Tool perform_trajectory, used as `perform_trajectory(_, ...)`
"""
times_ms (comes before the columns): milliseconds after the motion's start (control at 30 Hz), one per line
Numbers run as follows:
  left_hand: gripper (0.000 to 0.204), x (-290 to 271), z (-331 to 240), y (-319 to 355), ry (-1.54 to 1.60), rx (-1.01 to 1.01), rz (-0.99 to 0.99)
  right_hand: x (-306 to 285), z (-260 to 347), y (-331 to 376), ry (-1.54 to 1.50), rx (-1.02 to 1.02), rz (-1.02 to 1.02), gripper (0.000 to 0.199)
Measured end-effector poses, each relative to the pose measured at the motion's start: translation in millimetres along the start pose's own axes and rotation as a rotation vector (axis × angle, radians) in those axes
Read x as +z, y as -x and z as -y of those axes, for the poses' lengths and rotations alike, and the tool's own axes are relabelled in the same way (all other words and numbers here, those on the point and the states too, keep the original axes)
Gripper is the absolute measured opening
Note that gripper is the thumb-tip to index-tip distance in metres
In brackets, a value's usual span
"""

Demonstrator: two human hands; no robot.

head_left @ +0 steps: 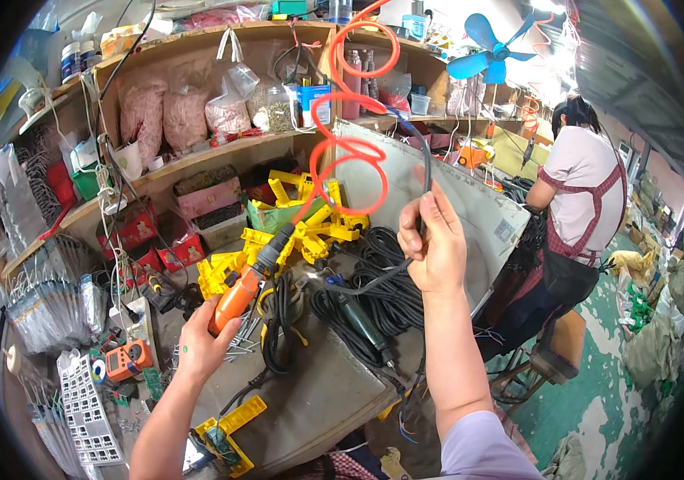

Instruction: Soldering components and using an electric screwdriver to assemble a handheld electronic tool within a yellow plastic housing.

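My left hand [207,340] is wrapped around an orange hand-held air tool [236,300]. A coiled orange hose [347,152] rises from the tool's black end and loops up past the shelf; its other end lies behind my hand. Higher up on the right, my right hand [438,240] pinches a black cable [425,164], which sticks up above the fingers and runs down toward the bench. Coils of black cable [390,272] lie between my hands. Beside them rests a dark green power screwdriver [362,324]. Yellow plastic parts [310,236] are heaped behind the orange tool.
On the left stand an orange meter [129,360] and a white grid tray [87,408]. A yellow part with a circuit board [230,436] lies at the bench's near edge. Shelves hold bags of small parts [186,116]. A co-worker [586,176] sits at the right, near a blue fan [492,50].
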State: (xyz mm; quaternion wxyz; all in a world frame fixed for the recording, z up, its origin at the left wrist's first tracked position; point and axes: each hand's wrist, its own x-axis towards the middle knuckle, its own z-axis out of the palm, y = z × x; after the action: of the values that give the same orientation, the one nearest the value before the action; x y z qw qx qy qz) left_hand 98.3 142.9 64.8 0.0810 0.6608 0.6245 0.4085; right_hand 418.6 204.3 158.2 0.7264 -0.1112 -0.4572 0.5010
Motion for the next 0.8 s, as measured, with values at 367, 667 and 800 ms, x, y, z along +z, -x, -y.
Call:
perform_trajectory(367,0.051,31.9,-32.6,-39.0,-0.083,0.163,-0.048,65.7,-53.2,49.8,0.3,0.288,0.447,0.038)
perform_trajectory(667,0.064,83.6,-109.2,-111.2,0.327,0.47,-0.132,30.6,-55.1,-13.8,0.896,-0.299,-0.086,0.042)
perform_trajectory(800,0.073,106.8,-121.2,-114.7,0.384,0.597,-0.079,38.1,-75.1,-54.2,1.029,-0.485,-0.156,0.071)
